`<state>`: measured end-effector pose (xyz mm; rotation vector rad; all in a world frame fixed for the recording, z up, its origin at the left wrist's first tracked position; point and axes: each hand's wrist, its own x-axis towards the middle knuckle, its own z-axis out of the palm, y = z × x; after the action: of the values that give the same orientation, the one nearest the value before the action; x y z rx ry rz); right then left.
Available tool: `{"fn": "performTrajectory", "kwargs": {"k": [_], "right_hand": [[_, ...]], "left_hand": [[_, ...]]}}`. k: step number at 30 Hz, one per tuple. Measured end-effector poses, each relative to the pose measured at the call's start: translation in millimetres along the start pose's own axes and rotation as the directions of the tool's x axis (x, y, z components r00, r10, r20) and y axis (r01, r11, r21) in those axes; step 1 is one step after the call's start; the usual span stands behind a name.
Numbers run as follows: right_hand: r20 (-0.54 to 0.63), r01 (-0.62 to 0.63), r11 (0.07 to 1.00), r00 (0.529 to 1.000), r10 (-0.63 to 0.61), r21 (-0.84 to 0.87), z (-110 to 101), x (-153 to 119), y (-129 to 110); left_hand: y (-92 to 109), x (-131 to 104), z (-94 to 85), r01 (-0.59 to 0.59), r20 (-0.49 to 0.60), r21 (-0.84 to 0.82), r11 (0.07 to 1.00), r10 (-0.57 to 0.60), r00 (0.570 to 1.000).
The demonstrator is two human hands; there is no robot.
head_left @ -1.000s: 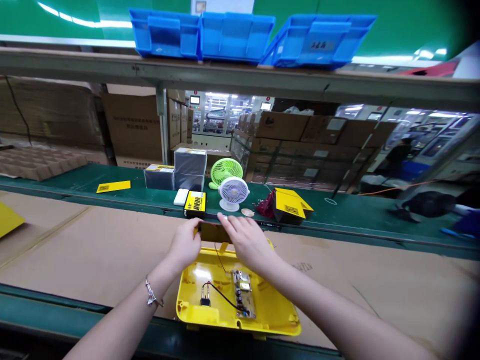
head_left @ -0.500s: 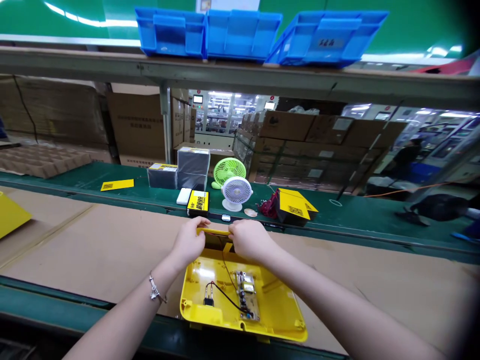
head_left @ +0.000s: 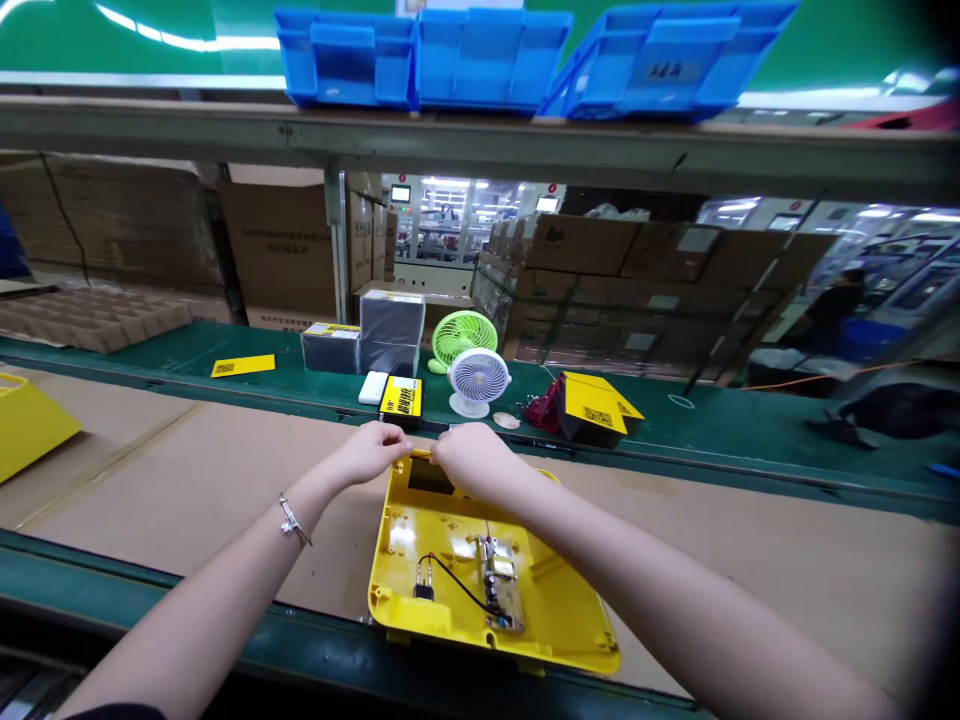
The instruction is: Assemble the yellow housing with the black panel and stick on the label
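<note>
A yellow plastic shell [head_left: 555, 610] lies open side up on the brown cardboard surface in front of me. Inside it sit a small circuit board [head_left: 498, 580] and a black plug part [head_left: 424, 580] joined by red and black wires. At the shell's far edge lies a dark rectangular panel [head_left: 429, 476]. My left hand [head_left: 370, 450] pinches the far rim just left of that panel. My right hand [head_left: 471, 458] presses down on the same rim at the panel's right end. Both hands nearly touch each other.
Beyond the shell, on the green belt, stand a white fan [head_left: 477, 381], a green fan [head_left: 465, 335], a yellow-and-black box [head_left: 401, 399], grey boxes [head_left: 387, 331] and yellow cards [head_left: 596, 404]. Another yellow shell [head_left: 26, 420] lies far left. Blue bins [head_left: 487, 50] sit on the shelf overhead.
The dark panel, held up between both hands a second ago, now lies down in the shell's far edge. Both hands have come closer together over it.
</note>
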<state>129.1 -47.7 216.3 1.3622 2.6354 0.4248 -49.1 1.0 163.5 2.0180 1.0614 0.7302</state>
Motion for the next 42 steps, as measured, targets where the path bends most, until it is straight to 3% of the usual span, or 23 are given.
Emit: {"fn": "performTrajectory", "kwargs": {"k": [4,7,13,18,22,25,28,30,33,36,39,42], "right_hand": [[-0.059,0.041,0.998,0.997,-0.044,-0.050,-7,-4,-14],[-0.105,0.081,0.996,0.991,-0.083,-0.025,2,-7,-23],[-0.043,0.074,0.990,0.997,-0.070,0.119,29,-12,-26],[-0.003,0.093,0.978,0.996,-0.094,0.187,26,-29,-14],[-0.185,0.034,0.968,0.983,0.012,0.247,22,-55,6],[-0.263,-0.143,0.968,0.945,0.195,0.205,31,-73,25],[-0.146,-0.330,0.920,0.920,0.364,0.211,39,-84,41],[-0.142,-0.363,0.895,0.902,0.408,0.261,35,-90,48],[-0.329,-0.318,0.905,0.854,0.402,0.281,21,-102,50],[-0.483,-0.231,0.954,0.824,0.297,0.193,13,-117,42],[-0.513,-0.122,0.984,0.841,0.172,0.129,20,-133,29],[-0.478,-0.027,0.979,0.870,0.121,0.200,30,-144,18]], "left_hand": [[7,6,-7.9,-0.017,0.072,0.074,0.997,0.012,0.997],[8,12,-9.9,-0.015,0.109,0.118,0.993,0.002,0.994],[13,28,-13.2,0.010,0.214,0.216,0.976,-0.057,0.975],[21,40,-9.7,-0.018,0.199,0.283,0.959,-0.040,0.979],[15,38,-1.5,-0.016,0.179,0.264,0.964,-0.033,0.983],[11,32,4.0,0.002,0.137,0.235,0.972,-0.035,0.990],[20,22,2.0,-0.009,0.095,0.224,0.975,-0.013,0.995],[34,13,-4.3,-0.027,0.073,0.224,0.974,0.011,0.997],[58,-8,-14.4,-0.087,-0.007,0.293,0.952,0.092,0.996],[69,-34,-14.8,-0.205,-0.087,0.479,0.854,0.278,0.957],[58,-56,-6.7,-0.300,-0.036,0.525,0.797,0.373,0.927],[41,-66,-3.2,-0.299,0.085,0.422,0.856,0.291,0.953]]}}
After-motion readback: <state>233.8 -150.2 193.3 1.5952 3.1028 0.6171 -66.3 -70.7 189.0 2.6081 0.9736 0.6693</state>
